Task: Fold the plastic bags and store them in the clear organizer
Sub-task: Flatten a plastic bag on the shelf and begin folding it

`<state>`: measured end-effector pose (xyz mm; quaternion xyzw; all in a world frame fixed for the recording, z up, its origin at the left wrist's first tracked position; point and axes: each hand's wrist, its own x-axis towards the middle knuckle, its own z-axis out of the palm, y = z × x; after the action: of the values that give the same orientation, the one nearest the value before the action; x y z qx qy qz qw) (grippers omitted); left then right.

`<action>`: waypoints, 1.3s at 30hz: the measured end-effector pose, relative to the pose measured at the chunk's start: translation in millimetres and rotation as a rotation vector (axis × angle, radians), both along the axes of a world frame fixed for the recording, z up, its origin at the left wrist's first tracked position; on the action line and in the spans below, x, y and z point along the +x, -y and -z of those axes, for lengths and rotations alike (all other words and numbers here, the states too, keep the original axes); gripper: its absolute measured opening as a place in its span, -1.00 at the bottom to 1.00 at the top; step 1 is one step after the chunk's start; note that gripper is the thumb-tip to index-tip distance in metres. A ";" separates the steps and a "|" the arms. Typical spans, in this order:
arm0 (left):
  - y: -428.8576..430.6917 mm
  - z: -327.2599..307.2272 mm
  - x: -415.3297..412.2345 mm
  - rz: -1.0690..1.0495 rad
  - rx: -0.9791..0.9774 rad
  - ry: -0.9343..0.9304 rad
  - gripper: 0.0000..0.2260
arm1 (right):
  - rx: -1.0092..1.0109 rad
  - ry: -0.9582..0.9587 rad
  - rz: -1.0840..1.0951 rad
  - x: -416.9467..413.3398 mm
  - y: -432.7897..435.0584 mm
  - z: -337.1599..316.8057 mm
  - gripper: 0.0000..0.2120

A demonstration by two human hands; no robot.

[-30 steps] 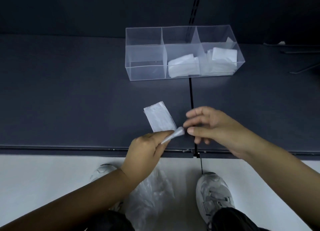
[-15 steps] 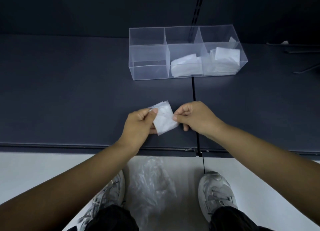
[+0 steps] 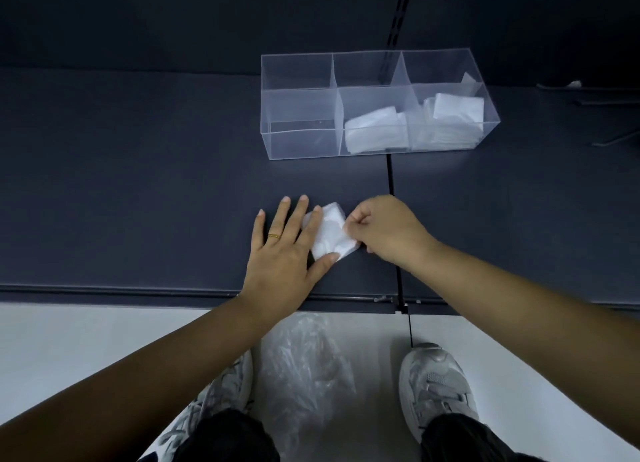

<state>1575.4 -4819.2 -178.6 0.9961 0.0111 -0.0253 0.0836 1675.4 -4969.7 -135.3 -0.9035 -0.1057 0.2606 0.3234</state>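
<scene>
Item one: small white folded plastic bag [image 3: 330, 233], a roughly square packet lying flat on the dark grey matte table [image 3: 138, 184], near its front edge, just left of the black seam [image 3: 391, 177] that runs from far to near across the surface. Item two: left hand [image 3: 287, 250], palm down on the table, fingers straight and spread, with the forefinger and thumb resting on the left side of the packet and the other fingertips on the bare surface; a gold ring [image 3: 274, 235] sits on one finger. Item three: right hand [image 3: 384, 233], fingers curled, thumb and forefinger pinching the right edge of the packet. Item four: clear rectangular plastic organizer [image 3: 298, 139] with three compartments, standing on the far side of the table, well apart from the hands. A stack of white folded bags [image 3: 375, 132] lies in its middle compartment; a second white stack [image 3: 453, 115] fills the right compartment. Item five: heap of crumpled transparent plastic bags [image 3: 304, 368] on the pale floor [image 3: 69, 340] below the near table edge, between a pale grey left trainer [image 3: 225, 385] and its right-hand partner [image 3: 436, 382].
</scene>
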 end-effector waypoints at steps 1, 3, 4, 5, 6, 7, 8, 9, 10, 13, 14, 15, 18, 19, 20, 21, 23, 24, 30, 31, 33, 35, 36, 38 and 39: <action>-0.2 1.5 0.2 -0.014 0.014 -0.021 -0.32 | -0.004 0.093 -0.017 -6.3 -0.4 2.5 -0.92; 0.7 3.2 0.6 -0.032 0.028 -0.047 -0.28 | -0.064 0.295 -0.073 -21.5 1.0 11.7 -0.77; 1.1 3.6 0.8 -0.038 0.034 -0.054 -0.26 | -0.114 0.383 -0.106 -28.1 3.1 17.3 -0.68; 1.0 3.9 1.0 -0.043 0.040 -0.055 -0.24 | -0.160 0.453 -0.126 -32.5 5.9 22.4 -0.61; 0.5 3.9 1.1 -0.050 0.048 -0.060 -0.22 | -0.189 0.497 -0.128 -34.7 8.7 25.9 -0.58; 0.0 3.9 1.5 -0.057 0.056 -0.071 -0.20 | -0.201 0.520 -0.116 -34.9 11.7 28.0 -0.58; -0.4 4.1 1.9 -0.066 0.065 -0.084 -0.18 | -0.203 0.528 -0.097 -33.7 14.2 29.4 -0.60; -0.7 4.3 2.2 -0.077 0.069 -0.095 -0.16 | -0.201 0.530 -0.078 -32.3 15.7 29.5 -0.63; -0.8 4.4 2.4 -0.091 0.072 -0.104 -0.14 | -0.200 0.532 -0.063 -31.1 16.5 29.4 -0.68; 0.0 4.0 2.4 -0.136 0.075 -0.126 -0.10 | -0.180 0.541 -0.030 -33.5 15.8 29.1 -0.81; 1.0 3.7 2.2 -0.150 0.072 -0.136 -0.09 | -0.163 0.539 -0.017 -36.0 14.6 29.0 -0.83; 2.4 3.4 2.0 -0.166 0.068 -0.145 -0.09 | -0.146 0.522 -0.005 -38.4 12.6 28.7 -0.83; 7.7 2.3 2.6 -0.204 0.069 -0.169 -0.08 | -0.139 0.430 -0.015 -42.0 3.6 27.2 -0.76; 8.9 1.5 2.8 -0.208 0.069 -0.179 -0.08 | -0.132 0.406 -0.022 -41.6 0.9 25.2 -0.76; 9.2 0.8 2.6 -0.210 0.056 -0.190 -0.06 | -0.107 0.387 -0.021 -40.1 -1.3 22.8 -0.77; 8.5 -0.6 2.5 -0.208 0.027 -0.201 -0.03 | -0.067 0.367 -0.013 -37.9 -2.8 19.6 -0.77; 4.8 -5.9 2.3 -0.197 -0.085 -0.223 0.02 | 0.044 0.282 0.043 -33.3 -3.4 12.2 -0.76; 2.1 -10.1 2.8 -0.196 -0.168 -0.238 0.05 | 0.110 0.218 0.084 -30.7 -2.9 8.7 -0.76; -20.1 -51.4 14.3 -0.276 -0.899 -0.351 0.08 | 0.386 0.024 -0.006 -23.3 13.5 -16.8 -0.70; -22.5 -57.8 16.6 -0.249 -1.007 -0.393 0.08 | 0.403 0.031 -0.066 -23.5 17.1 -22.5 -0.69; -23.0 -66.4 20.1 -0.137 -1.121 -0.510 0.05 | 0.434 0.051 -0.178 -24.4 23.1 -33.7 -0.68; -19.1 -70.4 23.4 -0.057 -1.163 -0.582 -0.10 | 0.456 0.062 -0.230 -23.7 29.1 -42.6 -0.68; -16.2 -71.1 24.8 -0.059 -1.201 -0.580 -0.24 | 0.462 0.066 -0.229 -22.4 32.0 -45.2 -0.67; -10.8 -71.8 26.3 -0.135 -1.315 -0.532 -0.52 | 0.478 0.052 -0.185 -20.7 35.7 -47.7 -0.64; -9.1 -70.5 26.8 -0.194 -1.364 -0.498 -0.57 | 0.500 0.013 -0.135 -20.2 36.3 -47.5 -0.61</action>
<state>1602.3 -4810.1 -108.1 0.6821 0.0997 -0.2447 0.6819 1655.2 -5006.0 -87.7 -0.7879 -0.2293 0.2414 0.5180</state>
